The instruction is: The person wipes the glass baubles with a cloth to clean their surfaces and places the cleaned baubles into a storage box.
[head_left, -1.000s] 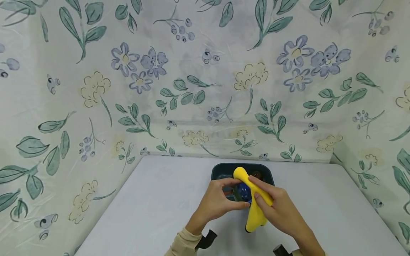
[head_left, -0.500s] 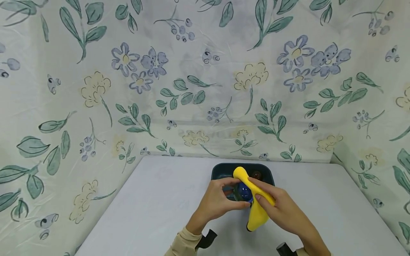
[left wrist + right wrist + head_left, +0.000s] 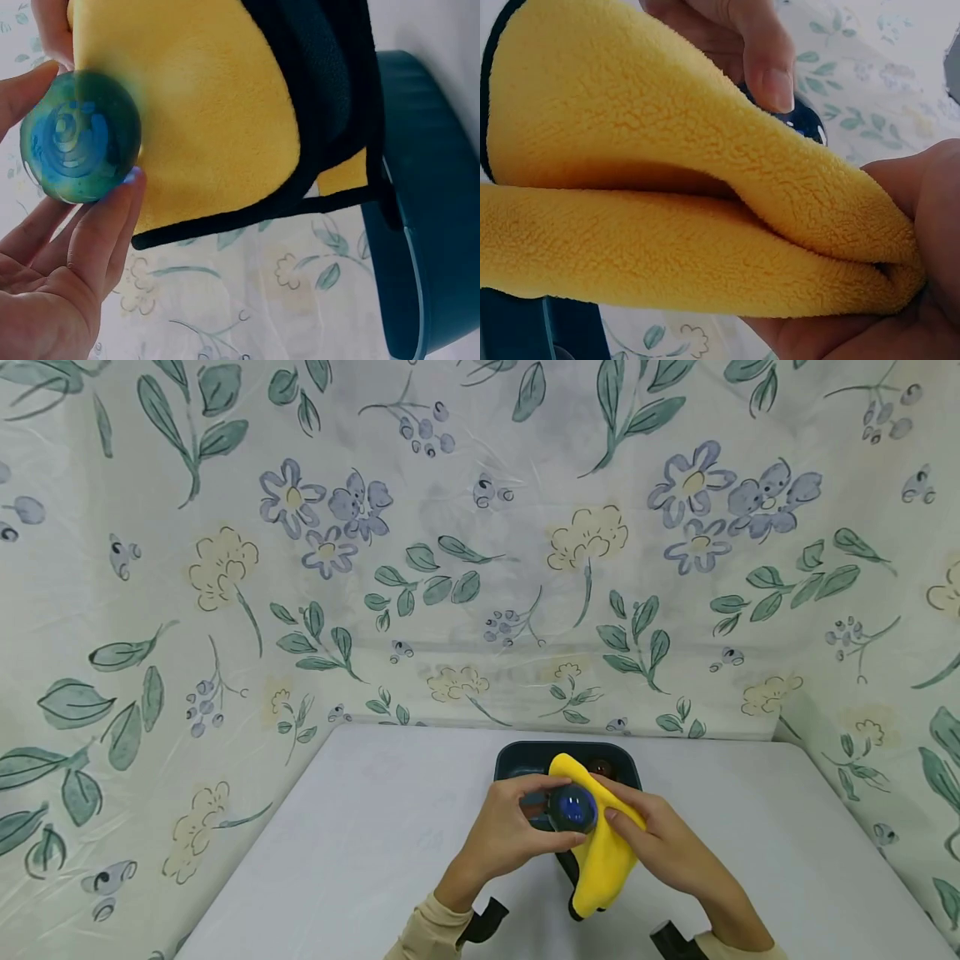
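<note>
A blue-green glass ball (image 3: 573,808) is held in my left hand (image 3: 501,831), pinched between thumb and fingertips. In the left wrist view the glass ball (image 3: 81,137) looks shiny, with swirled rings inside. My right hand (image 3: 663,843) grips a folded yellow cloth (image 3: 600,868) with black edging, right beside the ball. Fleecy yellow pile of the cloth (image 3: 630,247) fills most of the right wrist view and covers part of the ball. Both hands are raised in front of a dark teal bin (image 3: 517,758).
Inside the bin, at its right, a dark brown ball (image 3: 602,767) shows behind the cloth. The white table (image 3: 375,827) extends to both sides. Floral sheeting (image 3: 465,568) hangs at the back and both sides.
The cloth's upper end has spread and its lower end swung down and left, baring more of the glass ball. My right hand has shifted slightly; the left stays in place.
</note>
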`<state>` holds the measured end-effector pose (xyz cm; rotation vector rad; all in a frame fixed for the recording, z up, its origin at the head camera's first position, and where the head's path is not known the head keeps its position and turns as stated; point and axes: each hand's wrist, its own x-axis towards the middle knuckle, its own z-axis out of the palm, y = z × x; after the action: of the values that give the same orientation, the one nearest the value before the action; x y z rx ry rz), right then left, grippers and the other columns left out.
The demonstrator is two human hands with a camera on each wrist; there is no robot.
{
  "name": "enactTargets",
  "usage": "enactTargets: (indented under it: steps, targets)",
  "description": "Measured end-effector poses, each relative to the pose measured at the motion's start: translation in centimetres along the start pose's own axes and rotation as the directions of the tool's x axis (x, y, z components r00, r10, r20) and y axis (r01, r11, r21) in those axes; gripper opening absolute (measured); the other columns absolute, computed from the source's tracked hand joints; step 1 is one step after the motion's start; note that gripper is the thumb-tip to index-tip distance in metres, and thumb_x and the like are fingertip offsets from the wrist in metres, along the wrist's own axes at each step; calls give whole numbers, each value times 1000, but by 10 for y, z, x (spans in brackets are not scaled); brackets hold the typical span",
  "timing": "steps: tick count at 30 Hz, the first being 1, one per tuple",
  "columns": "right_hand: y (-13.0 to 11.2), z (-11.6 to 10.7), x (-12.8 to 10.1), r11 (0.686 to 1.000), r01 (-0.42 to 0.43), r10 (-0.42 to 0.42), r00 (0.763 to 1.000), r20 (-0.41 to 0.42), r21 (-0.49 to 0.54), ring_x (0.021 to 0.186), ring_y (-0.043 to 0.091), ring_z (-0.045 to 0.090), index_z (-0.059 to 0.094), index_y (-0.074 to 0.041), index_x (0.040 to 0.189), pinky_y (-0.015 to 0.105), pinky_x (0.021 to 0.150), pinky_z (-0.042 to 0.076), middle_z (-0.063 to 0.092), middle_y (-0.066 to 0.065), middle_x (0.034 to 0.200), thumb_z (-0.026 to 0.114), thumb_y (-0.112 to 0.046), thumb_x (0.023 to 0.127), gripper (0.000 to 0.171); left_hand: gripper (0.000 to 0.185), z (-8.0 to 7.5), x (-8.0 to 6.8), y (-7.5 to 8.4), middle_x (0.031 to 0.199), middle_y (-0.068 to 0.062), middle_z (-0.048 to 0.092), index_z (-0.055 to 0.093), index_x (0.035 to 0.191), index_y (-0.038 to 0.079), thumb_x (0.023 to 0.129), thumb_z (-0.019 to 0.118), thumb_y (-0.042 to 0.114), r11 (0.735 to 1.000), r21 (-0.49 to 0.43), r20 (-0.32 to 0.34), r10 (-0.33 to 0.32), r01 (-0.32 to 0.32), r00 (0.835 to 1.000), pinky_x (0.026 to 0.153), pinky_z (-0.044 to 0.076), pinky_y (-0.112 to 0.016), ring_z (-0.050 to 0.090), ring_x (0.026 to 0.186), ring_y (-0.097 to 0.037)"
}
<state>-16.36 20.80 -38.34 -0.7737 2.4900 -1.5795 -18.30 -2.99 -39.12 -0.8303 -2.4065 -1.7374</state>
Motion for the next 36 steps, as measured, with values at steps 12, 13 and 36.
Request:
enactTargets:
  steps: [12, 13, 36]
  targets:
    - [0, 2, 4, 991, -68, 67, 998, 16, 115, 82, 14, 71, 35, 10, 155, 22, 81, 62, 70, 21, 111, 50, -23, 110, 58, 53, -3, 4, -4, 125, -4, 70, 70, 126, 14, 78, 91, 19, 998, -8, -135, 55, -56, 989, 88, 64, -30, 72, 109, -18]
    - [0, 3, 4, 991, -68, 66, 998, 17, 116, 82, 14, 71, 35, 11, 155, 22, 81, 62, 70, 21, 111, 49, -23, 110, 58, 53, -3, 4, -5, 126, -4, 70, 69, 126, 14, 78, 91, 19, 999, -9, -141, 44, -45, 989, 88, 64, -30, 72, 110, -19]
    - [-17, 24, -3, 999, -24, 20, 990, -139, -26, 103, 16, 70, 42, 0, 156, 32, 89, 64, 61, 25, 143, 53, -15, 108, 51, 60, -15, 7, -15, 124, -7, 74, 70, 131, 9, 80, 91, 31, 994, 59, -165, -84, 95, 983, 97, 62, -42, 69, 112, -24]
